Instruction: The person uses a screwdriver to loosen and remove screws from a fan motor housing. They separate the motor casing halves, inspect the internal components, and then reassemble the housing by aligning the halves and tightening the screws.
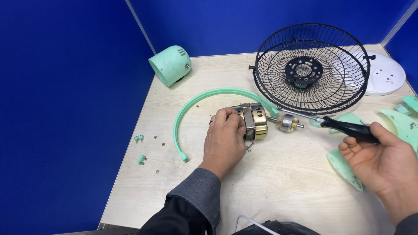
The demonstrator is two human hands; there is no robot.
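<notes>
My left hand (pixel 225 138) grips a brass-coloured fan motor housing (pixel 254 120) lying on the wooden table (pixel 278 182). A silver rotor (pixel 287 122) on a shaft pokes out of the housing's right side. My right hand (pixel 383 163) holds a black-handled screwdriver (pixel 348 128), its metal shaft reaching left toward the motor, just above the rotor. A mint green curved ring (pixel 196 102) arcs around the motor on the left.
A black wire fan guard (pixel 311 69) lies behind the motor, a white round base (pixel 385 74) at the far right. A mint green motor cover (pixel 170 65) sits at the back left. Green fan blades (pixel 405 124) lie under my right hand. Small clips (pixel 139 138) and screws dot the left.
</notes>
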